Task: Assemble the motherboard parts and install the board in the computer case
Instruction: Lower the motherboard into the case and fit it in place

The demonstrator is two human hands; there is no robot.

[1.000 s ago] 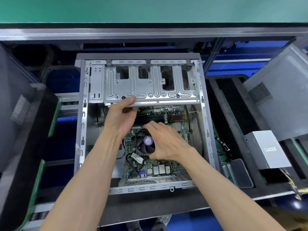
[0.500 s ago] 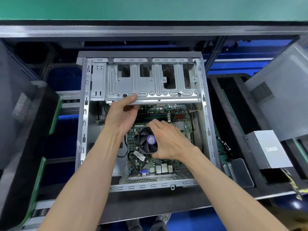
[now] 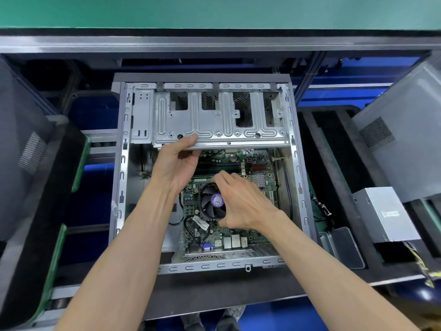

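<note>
Board [image 3: 241,177] flat inside case [image 3: 121,187], long axis running away. Right hand [image 3: 241,204] nearer, curled round fan [image 3: 212,203]; left hand [image 3: 177,163] gripping drive cage [image 3: 214,125] edge above.

There are two hands [image 3: 177,163], one open case [image 3: 120,187], one motherboard [image 3: 260,168], one fan [image 3: 212,203], one power supply [image 3: 387,213] and two side panels [image 3: 401,139].

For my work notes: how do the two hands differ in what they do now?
The left hand grips the lower edge of the drive cage; the right hand curls round the cooler fan. The left reaches farther from the person than the right. Both are bare and inside the computer case.
</note>
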